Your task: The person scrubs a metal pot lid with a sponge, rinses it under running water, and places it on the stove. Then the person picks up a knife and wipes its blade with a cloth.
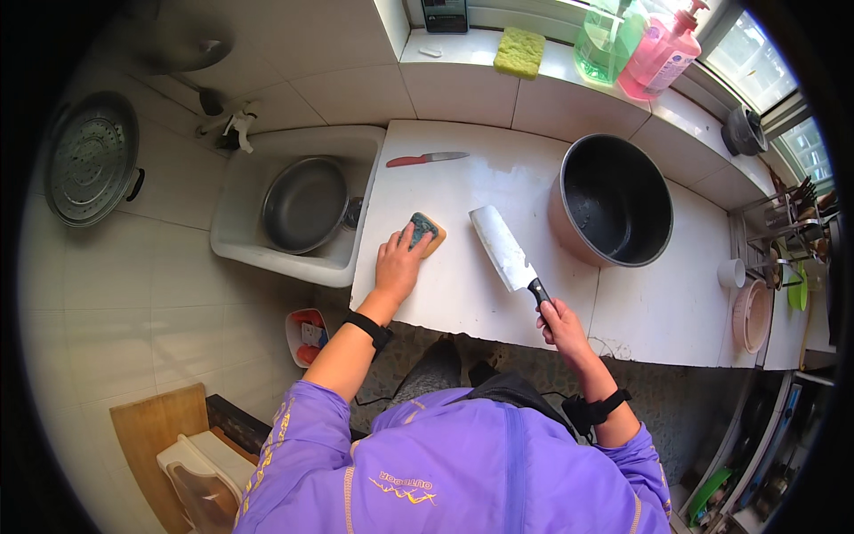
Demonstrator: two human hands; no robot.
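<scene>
My right hand [562, 327] grips the black handle of a cleaver [500, 248], whose broad blade points up and left over the white countertop [460, 300] and carries pale wet smears. My left hand [399, 260] lies with its fingers on a sponge [434, 241] with a dark green scouring side, near the counter's left end. Beyond the hands, a small knife with a red handle [407, 161] lies flat. To the right of the cleaver stands a deep pot [617, 200] with a dark inside, tilted in this view.
A sink [233, 247] at the left holds a round metal pan [303, 207] under a tap [241, 127]. On the window ledge are a yellow-green sponge [520, 53], a green bottle [604, 47] and a pink pump bottle [660, 57]. A pink basket [751, 317] stands at the right.
</scene>
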